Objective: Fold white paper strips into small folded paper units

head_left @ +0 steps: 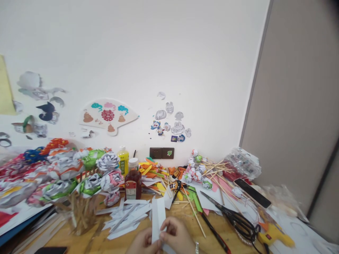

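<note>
At the bottom middle both my hands pinch a long white paper strip [158,215] that stands up from my fingers. My left hand [143,243] grips its lower left edge. My right hand [178,236], with a ring on one finger, closes on its right edge. Just left of them lies a pile of white paper strips [127,216] on the wooden table [190,229].
Paper flowers on sticks [66,176] crowd the left. A red-brown bottle [132,184], a yellow glue bottle [123,160], coloured paper scraps [156,171], wooden skewers [212,169], black scissors [235,218], a phone [253,192] and a yellow glue gun [275,233] lie about.
</note>
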Demonstrator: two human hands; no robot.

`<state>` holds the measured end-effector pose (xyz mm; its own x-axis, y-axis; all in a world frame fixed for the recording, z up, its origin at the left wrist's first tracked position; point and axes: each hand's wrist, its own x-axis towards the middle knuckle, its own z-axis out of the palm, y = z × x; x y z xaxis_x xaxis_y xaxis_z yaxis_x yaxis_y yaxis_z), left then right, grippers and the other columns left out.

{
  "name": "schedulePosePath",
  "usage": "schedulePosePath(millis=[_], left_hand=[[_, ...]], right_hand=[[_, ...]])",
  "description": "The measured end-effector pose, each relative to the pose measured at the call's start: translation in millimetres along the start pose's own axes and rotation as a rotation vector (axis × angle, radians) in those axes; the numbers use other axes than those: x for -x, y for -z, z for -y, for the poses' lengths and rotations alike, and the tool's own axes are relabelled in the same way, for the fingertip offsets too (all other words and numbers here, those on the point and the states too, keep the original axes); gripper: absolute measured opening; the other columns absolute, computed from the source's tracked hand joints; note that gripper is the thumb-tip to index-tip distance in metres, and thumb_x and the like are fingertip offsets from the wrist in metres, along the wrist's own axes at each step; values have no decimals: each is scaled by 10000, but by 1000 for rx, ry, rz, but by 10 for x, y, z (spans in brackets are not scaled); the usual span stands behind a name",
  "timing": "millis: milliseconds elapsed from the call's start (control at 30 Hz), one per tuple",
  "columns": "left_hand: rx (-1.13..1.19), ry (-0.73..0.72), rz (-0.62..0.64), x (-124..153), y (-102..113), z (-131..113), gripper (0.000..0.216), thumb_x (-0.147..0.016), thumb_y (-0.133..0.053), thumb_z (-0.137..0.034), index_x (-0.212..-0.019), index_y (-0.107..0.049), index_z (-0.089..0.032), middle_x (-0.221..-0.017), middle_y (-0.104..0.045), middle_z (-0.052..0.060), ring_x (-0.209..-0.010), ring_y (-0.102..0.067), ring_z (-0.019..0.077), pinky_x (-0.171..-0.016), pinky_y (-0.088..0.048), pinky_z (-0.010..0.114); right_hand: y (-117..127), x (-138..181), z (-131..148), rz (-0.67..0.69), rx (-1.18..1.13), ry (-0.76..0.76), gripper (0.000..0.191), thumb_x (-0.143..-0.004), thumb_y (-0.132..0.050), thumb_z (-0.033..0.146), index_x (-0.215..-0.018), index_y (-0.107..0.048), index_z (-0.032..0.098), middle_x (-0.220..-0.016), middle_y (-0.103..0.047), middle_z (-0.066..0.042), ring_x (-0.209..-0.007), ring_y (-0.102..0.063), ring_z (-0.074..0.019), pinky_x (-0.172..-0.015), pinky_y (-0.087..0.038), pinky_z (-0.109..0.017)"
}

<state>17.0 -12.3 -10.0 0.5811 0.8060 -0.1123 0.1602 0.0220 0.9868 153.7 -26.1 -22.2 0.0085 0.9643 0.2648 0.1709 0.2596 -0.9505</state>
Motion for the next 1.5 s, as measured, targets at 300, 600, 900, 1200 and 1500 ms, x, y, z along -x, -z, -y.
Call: schedulePosePath(millis=[300, 600, 900, 1200, 1500], left_hand=[[-32, 22, -24, 43, -29, -99, 462, -551, -532, -552, -754, -486, -139, -393, -558, -38, -303, -471, 91, -321, -299, 167], [30, 8, -38, 46, -34, -80, 417, -579, -534, -517, -749, -463, -142, -381, -542, -51, -273, -442, 69, -292, -292, 150], [40, -2, -13, 58, -44, -83, 378, -607, -517, -506, -699, -452, -145, -394, -536, -52, -281, -455, 67, -290, -305, 146], [187, 4, 68, 23, 24, -36, 404, -611, -494, -530, -721, -442, -145, -438, -566, -29, -306, -498, 86, -291, -322, 151], [128, -35, 19, 30, -29, 2, 333, -658, -472, -479, -687, -447, -148, -448, -555, -41, -273, -470, 60, -263, -295, 127]], right_hand=[[-15, -25, -15, 22, -121, -61, 133, -553, -635, 216, -632, -557, 142, -465, -407, 70, -434, -379, -70, -432, -294, -179], [-10, 4, 84, 41, -176, -56, 157, -530, -627, 179, -649, -534, 138, -478, -387, 77, -436, -342, -61, -434, -249, -180], [-3, 7, 63, 34, -135, -69, 131, -558, -606, 166, -665, -534, 148, -467, -386, 79, -432, -356, -64, -435, -264, -177], [-4, -5, 101, 53, -212, -115, 159, -553, -635, 242, -618, -528, 145, -491, -458, 56, -419, -417, -70, -427, -332, -188], [-25, -10, 72, 31, -255, -96, 89, -586, -591, 160, -589, -505, 139, -499, -467, 52, -438, -429, -73, -427, -330, -181]])
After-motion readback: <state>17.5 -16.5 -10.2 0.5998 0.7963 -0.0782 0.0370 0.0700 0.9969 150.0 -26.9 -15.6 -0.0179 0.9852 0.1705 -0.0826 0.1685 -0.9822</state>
